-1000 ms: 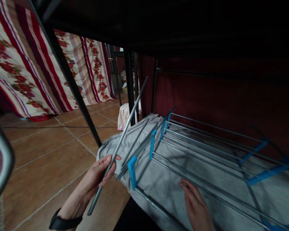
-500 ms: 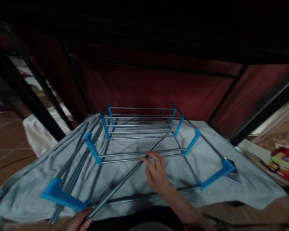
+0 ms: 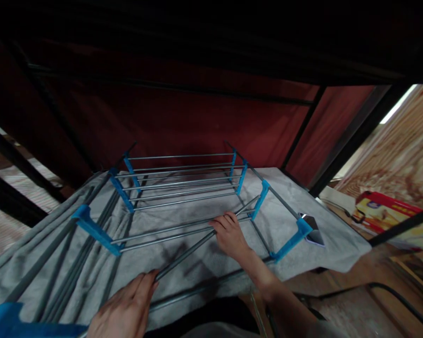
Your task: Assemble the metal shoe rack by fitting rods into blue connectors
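Observation:
A loose grey metal tube (image 3: 186, 254) slants across the front of a rack. My left hand (image 3: 129, 305) is wrapped round its lower part at the bottom left. Farther up the tube, my right hand (image 3: 231, 235) grips it, with the far end close to a blue plastic bracket (image 3: 260, 199) on the right. The rack lies on a grey blanket (image 3: 193, 213), its rows of metal rods (image 3: 183, 203) joined to blue brackets on both sides. Another blue bracket (image 3: 290, 244) sits at the front right, and a blue corner bracket (image 3: 7, 324) is cut off at the lower left.
Several loose tubes (image 3: 71, 267) lie on the blanket at left. A phone (image 3: 314, 231) rests right of the rack. Behind is a red panel (image 3: 197, 126) with dark bars. A red and yellow box (image 3: 390, 213) stands at the right.
The view has swung right, so the rack appears farther left. The tube now lies at a shallower slant, its far end nearer the right bracket. My left hand has come farther into view.

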`<state>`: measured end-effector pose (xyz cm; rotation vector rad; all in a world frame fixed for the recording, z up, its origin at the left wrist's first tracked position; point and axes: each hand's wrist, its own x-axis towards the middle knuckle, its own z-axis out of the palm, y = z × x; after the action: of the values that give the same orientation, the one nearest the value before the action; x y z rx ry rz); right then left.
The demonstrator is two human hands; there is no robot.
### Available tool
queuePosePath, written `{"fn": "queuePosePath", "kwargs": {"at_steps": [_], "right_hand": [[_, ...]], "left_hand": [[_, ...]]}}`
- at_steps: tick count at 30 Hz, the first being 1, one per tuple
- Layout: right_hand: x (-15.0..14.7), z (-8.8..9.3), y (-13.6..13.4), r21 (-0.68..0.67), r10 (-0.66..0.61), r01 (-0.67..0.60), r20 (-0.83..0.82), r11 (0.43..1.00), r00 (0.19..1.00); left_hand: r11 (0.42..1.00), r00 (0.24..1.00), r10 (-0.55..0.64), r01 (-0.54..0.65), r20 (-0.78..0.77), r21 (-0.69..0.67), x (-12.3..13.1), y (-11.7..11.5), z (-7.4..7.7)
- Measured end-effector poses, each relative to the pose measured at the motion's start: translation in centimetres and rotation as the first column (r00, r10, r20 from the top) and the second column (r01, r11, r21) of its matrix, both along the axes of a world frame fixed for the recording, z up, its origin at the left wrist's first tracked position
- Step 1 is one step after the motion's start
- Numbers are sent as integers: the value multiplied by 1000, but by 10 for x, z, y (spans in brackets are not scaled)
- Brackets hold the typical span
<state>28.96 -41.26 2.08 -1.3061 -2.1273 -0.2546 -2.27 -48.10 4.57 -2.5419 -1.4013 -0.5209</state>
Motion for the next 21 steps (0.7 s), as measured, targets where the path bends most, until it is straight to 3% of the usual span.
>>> {"fn": "queuePosePath", "kwargs": {"at_steps": [4, 14, 21], "right_hand": [[5, -8, 10, -56, -15, 16, 25, 998, 1000], [9, -17, 20, -72, -19, 19, 8, 997, 1000], [8, -15, 27, -101, -16, 22, 61, 995, 998]], "left_hand": [[999, 994, 38, -35, -98, 36, 13, 11, 3], [995, 990, -16, 29, -139, 93, 8, 34, -11], [997, 987, 14, -2, -158, 76, 15, 47, -2]]}}
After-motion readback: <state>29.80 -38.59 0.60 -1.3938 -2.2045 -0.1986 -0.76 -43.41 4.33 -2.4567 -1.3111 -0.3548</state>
